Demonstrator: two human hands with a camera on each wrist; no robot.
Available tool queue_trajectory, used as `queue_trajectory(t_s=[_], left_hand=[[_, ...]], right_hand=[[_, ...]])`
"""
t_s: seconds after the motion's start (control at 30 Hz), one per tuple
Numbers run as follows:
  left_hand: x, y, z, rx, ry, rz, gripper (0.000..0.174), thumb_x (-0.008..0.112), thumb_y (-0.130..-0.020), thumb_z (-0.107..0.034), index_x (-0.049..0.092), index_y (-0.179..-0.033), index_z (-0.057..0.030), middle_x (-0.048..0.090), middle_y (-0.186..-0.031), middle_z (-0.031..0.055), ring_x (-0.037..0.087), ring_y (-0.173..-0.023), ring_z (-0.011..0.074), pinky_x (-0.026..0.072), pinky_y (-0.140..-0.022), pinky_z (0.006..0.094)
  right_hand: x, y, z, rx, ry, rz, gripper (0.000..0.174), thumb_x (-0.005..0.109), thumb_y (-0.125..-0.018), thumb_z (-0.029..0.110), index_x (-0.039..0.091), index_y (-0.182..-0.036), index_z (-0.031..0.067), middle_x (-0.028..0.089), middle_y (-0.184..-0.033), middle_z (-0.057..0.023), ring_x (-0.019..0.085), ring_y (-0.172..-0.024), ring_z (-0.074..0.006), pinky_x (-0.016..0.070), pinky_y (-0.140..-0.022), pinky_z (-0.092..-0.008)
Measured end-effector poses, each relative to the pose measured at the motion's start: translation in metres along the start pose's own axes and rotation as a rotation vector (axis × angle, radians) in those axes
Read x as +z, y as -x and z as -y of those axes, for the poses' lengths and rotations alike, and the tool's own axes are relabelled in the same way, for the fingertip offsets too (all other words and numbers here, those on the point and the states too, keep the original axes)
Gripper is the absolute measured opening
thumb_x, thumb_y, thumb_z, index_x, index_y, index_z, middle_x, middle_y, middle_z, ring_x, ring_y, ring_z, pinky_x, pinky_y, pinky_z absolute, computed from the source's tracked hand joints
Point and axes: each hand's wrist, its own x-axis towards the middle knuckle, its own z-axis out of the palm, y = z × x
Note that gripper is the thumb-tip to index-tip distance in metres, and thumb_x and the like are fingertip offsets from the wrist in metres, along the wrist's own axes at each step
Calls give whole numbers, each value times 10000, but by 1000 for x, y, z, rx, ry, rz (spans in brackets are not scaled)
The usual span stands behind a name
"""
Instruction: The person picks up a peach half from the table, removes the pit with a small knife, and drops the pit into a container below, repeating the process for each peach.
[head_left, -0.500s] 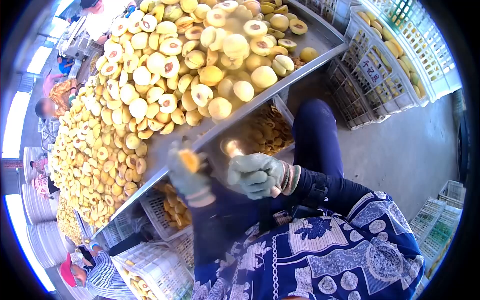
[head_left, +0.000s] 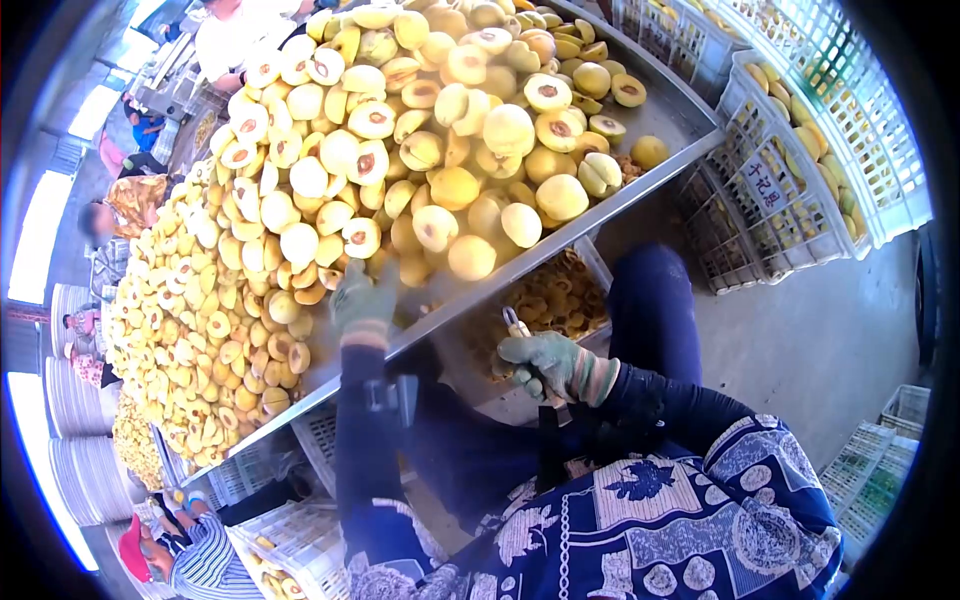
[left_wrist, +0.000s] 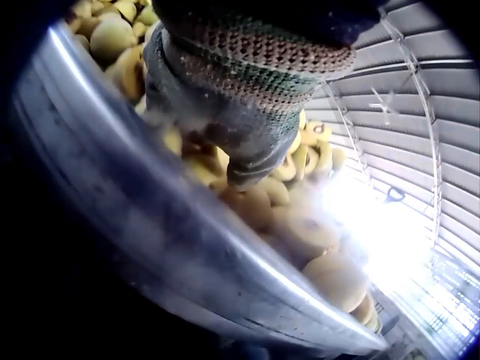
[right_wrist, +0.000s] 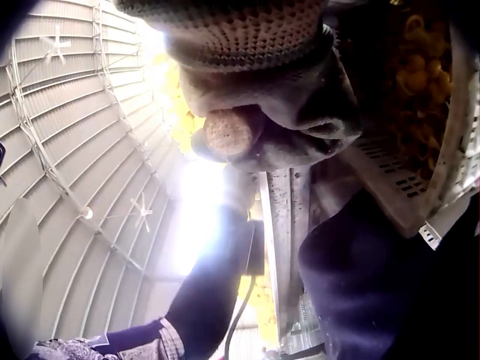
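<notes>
The gloved left hand point(head_left: 363, 305) reaches over the metal worktop point(head_left: 560, 238) and is at the near edge of the heaped halved fruit point(head_left: 372, 120); whether it grasps a piece cannot be told. The gloved right hand point(head_left: 550, 364) is clenched around a tool point(head_left: 514, 321), metal tip projecting above the fist, rounded handle end below. A crate point(head_left: 596, 262) under the worktop edge contains fruit pieces. Beyond, at right, a labelled white crate point(head_left: 768, 186) holds yellow fruit.
</notes>
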Motion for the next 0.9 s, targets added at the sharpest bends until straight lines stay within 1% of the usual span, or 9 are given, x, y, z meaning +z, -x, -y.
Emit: queue_trajectory(t_s=[0.07, 0.27, 0.4, 0.5, 0.6, 0.67, 0.77, 0.87, 0.9], left_hand=[[-7, -16, -19, -244, -185, 351, 616, 514, -832, -565, 562, -1077, -2, 663, -909, 164, 630, -850, 360, 496, -736, 418], [-2, -10, -12, -224, 6, 276, 535, 582, -773, -500, 568, -974, -4, 640, -931, 220, 617, -883, 372, 483, -763, 433], [-5, 2, -9, -289, 172, 304, 473, 570, -765, -372, 537, -1091, -30, 638, -954, 228, 611, -921, 374, 472, -809, 441], [8, 10, 2, -96, 237, 200, 480, 575, -781, -374, 543, -1104, -19, 632, -968, 239, 603, -914, 394, 466, -815, 442], [-6, 4, -15, -278, 333, 227, 488, 587, -778, -401, 558, -1084, -21, 620, -971, 267, 592, -913, 418, 457, -823, 452], [13, 8, 1, -187, 265, 75, 413, 581, -810, -360, 567, -1057, -30, 644, -902, 213, 630, -783, 327, 497, -687, 401], [0, 24, 2, -622, 1443, 63, 262, 546, -856, -257, 577, -1022, -57, 588, -810, 31, 521, -591, 94, 413, -442, 227], [-39, 50, -24, -390, 1431, -33, 281, 494, -928, -231, 610, -1056, -10, 610, -959, 64, 582, -861, 152, 473, -774, 281], [-35, 60, -25, -194, 1110, -149, 330, 444, -954, -244, 601, -1071, 21, 611, -996, 99, 586, -903, 180, 468, -806, 295]], right_hand=[[-1, 0, -2, -23, -34, -10, 233, 581, -826, 287, 597, -780, 59, 518, -561, -5, 437, -383, -106, 334, -347, -252], [11, 0, -9, -21, 17, 3, 213, 587, -826, 281, 581, -798, 70, 531, -583, -4, 442, -397, -105, 336, -353, -258], [7, 2, -12, -56, 1, 24, 278, 577, -852, 290, 627, -855, 17, 527, -558, -12, 462, -391, -95, 357, -361, -225], [10, 11, -4, -64, 88, -31, 284, 595, -838, 298, 616, -831, 15, 532, -568, -23, 477, -414, -100, 361, -359, -230], [13, -5, -18, -111, 32, -9, 248, 604, -831, 279, 603, -825, 32, 524, -560, -21, 485, -424, -103, 362, -360, -235], [30, 20, -1, -166, 51, -35, 232, 605, -834, 273, 571, -831, 43, 537, -579, -24, 502, -429, -111, 372, -364, -236], [28, 23, 4, -271, 395, -11, 251, 573, -856, 280, 525, -935, 47, 545, -606, -37, 503, -443, -120, 407, -385, -258], [47, 24, 13, -387, 387, 19, 246, 576, -860, 276, 531, -939, 47, 557, -611, -37, 516, -462, -118, 414, -398, -259], [56, 31, 18, -405, 408, 3, 240, 575, -861, 270, 547, -949, 49, 572, -615, -42, 529, -470, -115, 426, -415, -260]])
